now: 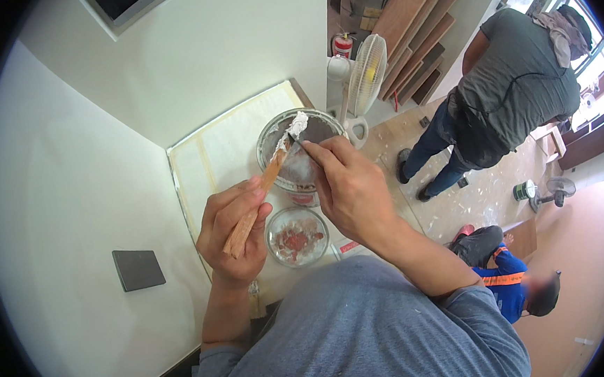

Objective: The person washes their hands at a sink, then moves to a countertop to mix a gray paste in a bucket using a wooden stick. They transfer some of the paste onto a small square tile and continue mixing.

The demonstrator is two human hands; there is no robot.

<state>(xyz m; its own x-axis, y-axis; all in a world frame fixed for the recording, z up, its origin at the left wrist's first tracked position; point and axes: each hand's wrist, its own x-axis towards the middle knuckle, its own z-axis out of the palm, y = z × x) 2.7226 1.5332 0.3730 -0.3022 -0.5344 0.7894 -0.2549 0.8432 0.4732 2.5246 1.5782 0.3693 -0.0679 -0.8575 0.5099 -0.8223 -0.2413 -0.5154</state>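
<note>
My left hand [229, 230] is closed around a flat wooden stick [271, 171] that slants up and away to the right. White paste [297, 126] coats the stick's far end, above a round bucket [262, 141] with a smeared rim. My right hand [355, 192] pinches a small dark-bladed tool [292, 139], its tip against the stick by the paste; its handle is hidden in my fingers, so its kind is unclear. Nearer to me than the bucket lies a clear round dish or lid [272, 241] with reddish and white residue.
White walls [68, 156] stand left and ahead; one bears a dark rectangular plate [139, 270]. Beyond the bucket are a white fan [367, 75], a fire extinguisher [342, 45] and leaning boards [413, 26]. One person [526, 82] stands at right; another [506, 283] is low down nearby.
</note>
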